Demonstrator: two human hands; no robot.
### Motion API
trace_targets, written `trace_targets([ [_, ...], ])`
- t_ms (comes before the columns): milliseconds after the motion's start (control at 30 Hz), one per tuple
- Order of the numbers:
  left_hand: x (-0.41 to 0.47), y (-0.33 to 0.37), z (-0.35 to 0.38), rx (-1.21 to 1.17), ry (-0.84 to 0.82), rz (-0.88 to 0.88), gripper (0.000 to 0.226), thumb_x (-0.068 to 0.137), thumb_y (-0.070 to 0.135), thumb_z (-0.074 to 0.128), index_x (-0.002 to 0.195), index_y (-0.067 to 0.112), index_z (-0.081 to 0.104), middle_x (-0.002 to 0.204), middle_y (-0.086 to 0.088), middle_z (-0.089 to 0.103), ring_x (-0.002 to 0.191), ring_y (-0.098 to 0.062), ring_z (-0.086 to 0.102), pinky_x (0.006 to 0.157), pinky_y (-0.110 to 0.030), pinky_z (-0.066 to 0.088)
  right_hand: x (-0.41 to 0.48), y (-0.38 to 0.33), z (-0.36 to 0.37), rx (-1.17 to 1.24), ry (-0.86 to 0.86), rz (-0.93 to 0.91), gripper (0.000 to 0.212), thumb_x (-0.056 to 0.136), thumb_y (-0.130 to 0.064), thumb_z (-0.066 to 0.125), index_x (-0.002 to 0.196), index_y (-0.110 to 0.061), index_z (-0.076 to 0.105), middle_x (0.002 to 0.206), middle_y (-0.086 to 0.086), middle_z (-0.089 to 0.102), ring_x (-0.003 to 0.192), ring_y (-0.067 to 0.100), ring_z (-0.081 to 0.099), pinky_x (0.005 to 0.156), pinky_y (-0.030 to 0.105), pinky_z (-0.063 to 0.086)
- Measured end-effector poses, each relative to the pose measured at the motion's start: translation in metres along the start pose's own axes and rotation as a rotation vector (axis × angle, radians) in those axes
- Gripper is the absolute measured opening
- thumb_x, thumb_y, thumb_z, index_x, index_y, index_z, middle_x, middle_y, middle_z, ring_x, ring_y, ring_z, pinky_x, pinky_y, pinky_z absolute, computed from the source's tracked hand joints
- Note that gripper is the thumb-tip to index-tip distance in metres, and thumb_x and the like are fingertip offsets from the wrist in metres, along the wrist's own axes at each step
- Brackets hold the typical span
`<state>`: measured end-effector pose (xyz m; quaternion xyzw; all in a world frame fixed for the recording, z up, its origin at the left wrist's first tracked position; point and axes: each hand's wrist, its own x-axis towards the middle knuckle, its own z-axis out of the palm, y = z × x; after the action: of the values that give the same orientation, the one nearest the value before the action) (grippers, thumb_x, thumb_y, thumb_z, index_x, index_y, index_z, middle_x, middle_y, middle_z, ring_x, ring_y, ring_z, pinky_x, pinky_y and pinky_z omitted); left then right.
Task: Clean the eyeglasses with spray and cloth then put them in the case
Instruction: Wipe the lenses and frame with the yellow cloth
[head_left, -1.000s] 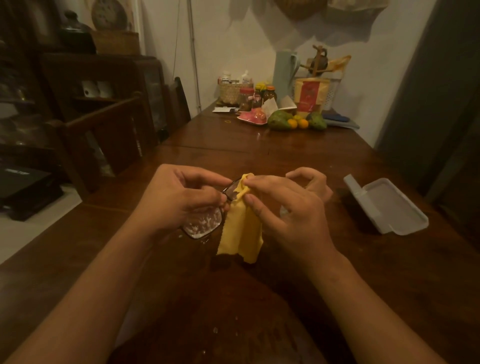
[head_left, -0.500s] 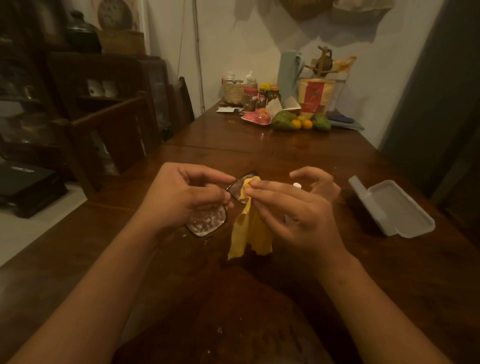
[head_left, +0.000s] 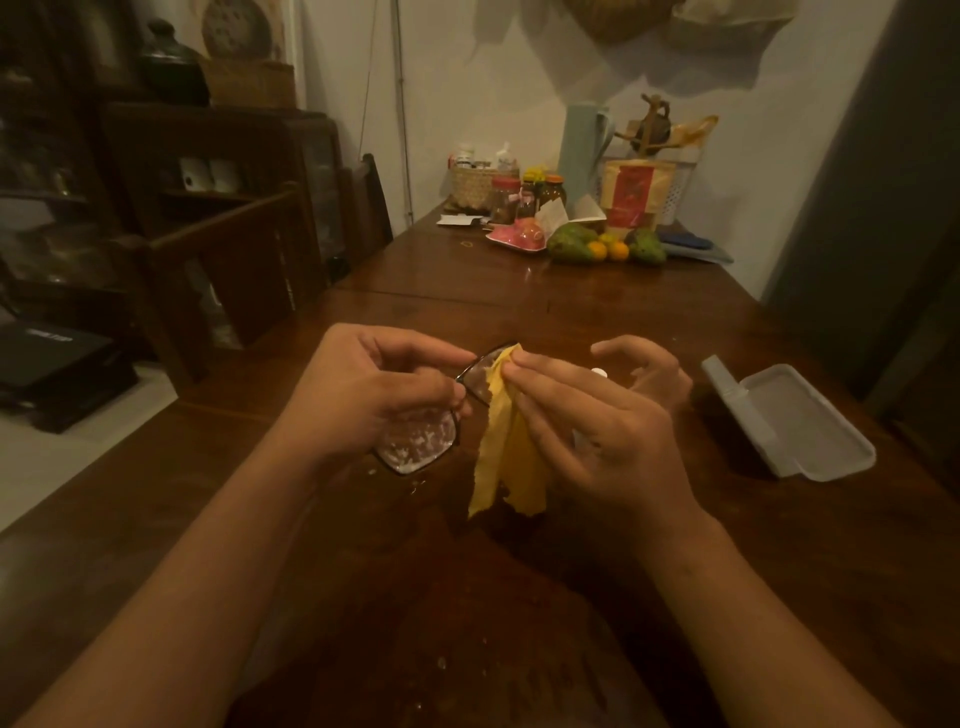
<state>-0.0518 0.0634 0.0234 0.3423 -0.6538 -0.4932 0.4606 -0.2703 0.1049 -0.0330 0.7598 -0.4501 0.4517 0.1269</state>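
In the last second my right hand (head_left: 597, 436) has drawn the yellow cloth (head_left: 506, 457) a little across the far lens (head_left: 480, 376). A moment before, the cloth covered the top of this lens. Now more of the dark glass shows beside it, with pale smears on it. The cloth has also bunched into a narrower strip and hangs down toward the tabletop (head_left: 519, 291). I think this means the wiping of the first lens is in progress but not finished.

My left hand (head_left: 374, 395) has not changed its hold. Its fingers and thumb are curled round the frame of the eyeglasses (head_left: 415, 447) near the bridge, and it holds them above the middle of the tabletop, between its left and right edges. My right hand pinches the cloth between thumb and first finger against the far lens, and the other fingers are spread loosely.

The near lens (head_left: 410, 441) is as before, covered with white drops of spray, so it is waiting for its turn. A few small drops (head_left: 415, 484) lie on the tabletop just below it. The frame is thin and dark.

The case (head_left: 800, 426) lies open near the right edge of the tabletop, well apart from the eyeglasses. A small white top (head_left: 599, 372) shows behind my right hand. It may be the spray, but I cannot tell.
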Motion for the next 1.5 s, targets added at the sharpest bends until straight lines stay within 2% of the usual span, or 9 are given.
trace_targets([
  [233,0.0,0.001,-0.001,0.03,0.003,0.005,0.027,0.067,-0.006,0.076,0.084,0.015,0.08,0.077,-0.016,0.075,0.068,-0.023,0.073,0.068,-0.031,0.06,0.0,-0.007,0.002,-0.07,-0.016,-0.056,0.033,0.104,-0.042,0.05,0.133,-0.032,0.062,0.14,-0.014,0.059,0.123,0.029,0.061,0.092,0.06,0.043],
  [500,-0.001,0.0,0.0,0.047,-0.047,0.017,0.027,0.072,-0.008,0.074,0.089,0.012,0.079,0.076,-0.016,0.075,0.067,-0.022,0.073,0.063,-0.026,0.058,0.003,-0.012,0.003,-0.127,0.031,0.057,0.036,0.099,-0.039,0.054,0.13,-0.026,0.067,0.133,-0.011,0.065,0.122,0.03,0.06,0.093,0.059,0.043],
  [700,-0.002,0.002,0.0,0.047,-0.004,0.006,0.024,0.06,0.004,0.08,0.083,0.013,0.079,0.077,-0.013,0.076,0.069,-0.022,0.073,0.066,-0.031,0.059,0.004,-0.01,-0.003,-0.102,0.004,-0.066,0.033,0.098,-0.04,0.062,0.129,-0.03,0.066,0.134,-0.01,0.065,0.123,0.029,0.06,0.092,0.06,0.041],
  [767,-0.002,0.001,0.001,0.035,-0.006,-0.003,0.024,0.062,-0.001,0.08,0.082,0.011,0.079,0.075,-0.016,0.075,0.067,-0.023,0.073,0.066,-0.032,0.059,0.004,-0.006,-0.006,-0.117,0.028,-0.086,0.029,0.096,-0.036,0.067,0.125,-0.03,0.068,0.131,-0.01,0.067,0.118,0.024,0.064,0.096,0.055,0.04],
  [867,-0.001,0.0,0.002,-0.005,0.019,-0.01,0.027,0.068,-0.012,0.075,0.08,0.011,0.079,0.072,-0.017,0.074,0.064,-0.023,0.073,0.065,-0.03,0.06,0.005,-0.007,-0.005,-0.126,0.079,-0.092,0.027,0.096,-0.032,0.067,0.122,-0.025,0.072,0.128,-0.007,0.069,0.118,0.013,0.061,0.105,0.033,0.031],
  [1033,0.0,0.002,0.0,0.019,0.005,0.016,0.028,0.069,-0.011,0.074,0.081,0.014,0.08,0.079,-0.011,0.077,0.07,-0.019,0.072,0.066,-0.026,0.059,0.003,-0.01,0.002,-0.112,-0.03,-0.088,0.034,0.101,-0.041,0.058,0.134,-0.031,0.06,0.141,-0.011,0.06,0.116,0.029,0.064,0.092,0.059,0.042],
  [1233,-0.001,0.002,0.002,-0.023,0.04,-0.015,0.028,0.066,-0.011,0.075,0.08,0.013,0.08,0.073,-0.016,0.075,0.064,-0.021,0.073,0.063,-0.026,0.059,0.003,-0.002,-0.003,-0.08,0.022,-0.01,0.028,0.101,-0.037,0.057,0.127,-0.029,0.067,0.133,-0.011,0.065,0.123,0.023,0.062,0.094,0.059,0.044],
  [1333,0.0,0.001,0.002,-0.035,0.044,-0.012,0.027,0.064,-0.009,0.075,0.079,0.014,0.08,0.074,-0.014,0.075,0.065,-0.02,0.072,0.062,-0.026,0.058,0.003,-0.009,0.001,-0.12,0.043,-0.019,0.033,0.1,-0.039,0.058,0.128,-0.026,0.068,0.134,-0.01,0.065,0.124,0.03,0.058,0.089,0.06,0.044],
  [1500,-0.001,0.004,0.001,-0.031,0.014,0.008,0.026,0.065,-0.008,0.074,0.082,0.011,0.08,0.079,-0.012,0.077,0.07,-0.018,0.073,0.061,-0.021,0.056,0.004,-0.012,0.0,-0.105,-0.036,-0.077,0.035,0.101,-0.038,0.057,0.134,-0.028,0.064,0.141,-0.011,0.06,0.122,0.031,0.059,0.092,0.057,0.04],
])
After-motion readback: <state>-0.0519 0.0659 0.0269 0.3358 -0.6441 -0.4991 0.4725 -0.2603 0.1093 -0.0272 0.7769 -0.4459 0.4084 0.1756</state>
